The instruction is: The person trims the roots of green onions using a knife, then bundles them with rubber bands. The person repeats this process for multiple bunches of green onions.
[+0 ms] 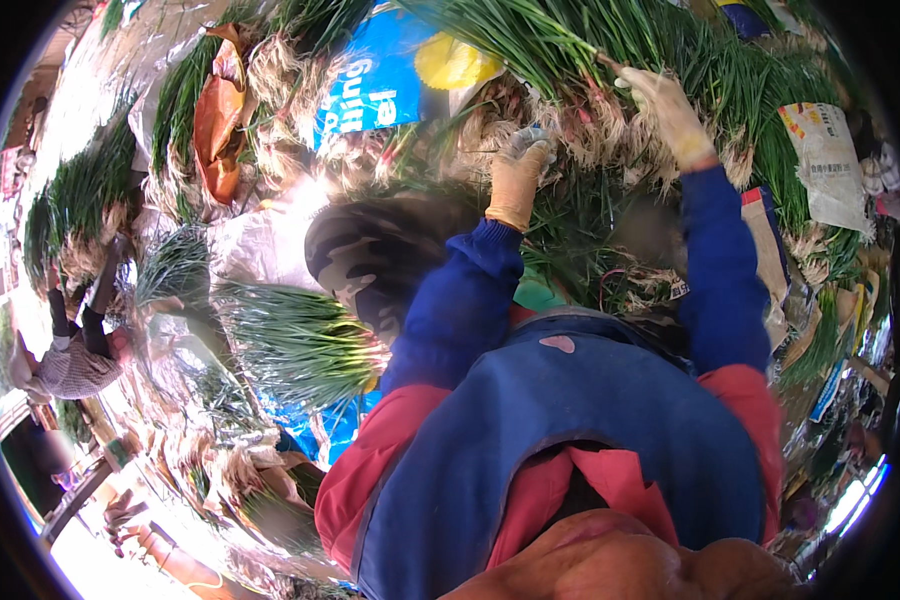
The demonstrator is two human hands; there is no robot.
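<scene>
My right hand (667,116), in a pale glove with a yellow stain, pinches the root end of a single spring onion (581,46). Its green leaves reach up and left over a wide heap of spring onions (667,37). Lower and to the left, my left hand (519,176) wears an orange-tan glove with greyish fingertips. Its fingers curl beside the stringy roots (592,124) at the heap's near edge; whether they grip anything is unclear. Loose green leaf trimmings (570,217) lie below both hands, between my knees.
A tidy bundle of spring onions (307,341) lies by my left leg. Blue printed sacking (379,75), a yellow round piece (454,60) and a crumpled orange-brown sheet (217,127) lie among the onions. A white printed sack (829,169) rests at right. Another person (82,364) bends over onions at far left.
</scene>
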